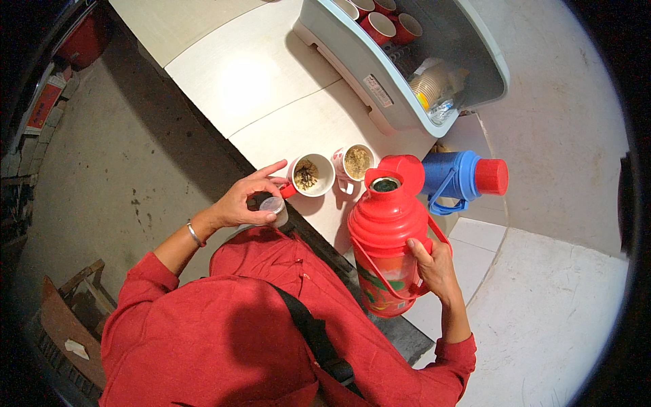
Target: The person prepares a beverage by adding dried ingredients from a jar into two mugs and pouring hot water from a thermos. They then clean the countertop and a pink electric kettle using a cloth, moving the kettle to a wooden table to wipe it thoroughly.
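A red vacuum flask (pixel 389 219) with its lid flipped back and its mouth uncovered is held upright by my right hand (pixel 435 264) at its side handle. Between the thumb and fingers of my left hand (pixel 244 201) is a small translucent stopper (pixel 272 206). Just beyond those fingers stands a red mug with a white inside (pixel 320 175), holding dry brownish bits at the bottom. Beside it, a white patterned mug (pixel 358 162) contains pale yellowish dry matter. The flask's mouth is close to this second mug, at its right.
A grey-blue plastic bin (pixel 351 81) holds several red cups (pixel 380 28) and a stack of paper cups (pixel 432 86). A blue vacuum flask with a red cap (pixel 450 175) is beyond the red flask. The white tiled counter (pixel 285 117) has a dark front edge; a wooden stool (pixel 71 325) stands lower left.
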The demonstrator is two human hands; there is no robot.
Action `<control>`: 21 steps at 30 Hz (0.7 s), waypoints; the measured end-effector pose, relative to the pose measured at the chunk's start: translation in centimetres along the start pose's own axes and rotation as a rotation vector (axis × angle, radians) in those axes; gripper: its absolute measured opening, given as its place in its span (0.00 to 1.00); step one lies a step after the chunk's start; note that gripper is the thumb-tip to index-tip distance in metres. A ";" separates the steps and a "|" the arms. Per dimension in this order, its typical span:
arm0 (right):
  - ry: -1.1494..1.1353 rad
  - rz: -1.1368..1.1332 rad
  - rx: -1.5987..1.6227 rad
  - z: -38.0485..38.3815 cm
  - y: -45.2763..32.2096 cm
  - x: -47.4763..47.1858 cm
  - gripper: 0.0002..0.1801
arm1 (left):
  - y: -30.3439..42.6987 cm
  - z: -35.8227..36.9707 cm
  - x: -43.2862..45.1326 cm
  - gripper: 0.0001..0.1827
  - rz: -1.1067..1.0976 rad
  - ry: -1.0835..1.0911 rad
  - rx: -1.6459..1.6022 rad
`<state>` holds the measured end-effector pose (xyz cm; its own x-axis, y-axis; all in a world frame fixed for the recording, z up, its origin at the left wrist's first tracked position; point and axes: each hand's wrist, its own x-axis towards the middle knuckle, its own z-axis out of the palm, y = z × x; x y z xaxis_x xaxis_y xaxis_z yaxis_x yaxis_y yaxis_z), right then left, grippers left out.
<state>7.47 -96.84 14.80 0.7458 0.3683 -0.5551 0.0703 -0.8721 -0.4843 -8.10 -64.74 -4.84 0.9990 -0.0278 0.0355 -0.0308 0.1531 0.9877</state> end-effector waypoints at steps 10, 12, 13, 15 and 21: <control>-0.038 -0.061 -0.086 0.5 -2.4 -1.4 0.27 | -0.3 0.8 0.9 0.17 0.047 -0.110 -0.013; -0.052 -0.051 -0.128 0.7 -2.7 -1.5 0.28 | -0.3 1.0 1.0 0.17 0.045 -0.127 -0.063; -0.060 -0.047 -0.150 0.9 -2.7 -1.5 0.28 | -0.3 1.1 1.0 0.17 0.044 -0.134 -0.087; -0.073 -0.032 -0.173 1.2 -2.6 -1.4 0.28 | -0.4 1.0 0.8 0.17 0.020 -0.149 -0.110; -0.089 -0.032 -0.314 1.7 -1.7 -0.6 0.30 | -0.8 0.8 0.5 0.17 0.037 -0.134 -0.045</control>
<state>5.81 -95.06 14.81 0.6803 0.4117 -0.6063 0.3038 -0.9113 -0.2779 -7.63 -65.66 -5.46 0.9837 -0.1524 0.0952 -0.0635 0.2009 0.9776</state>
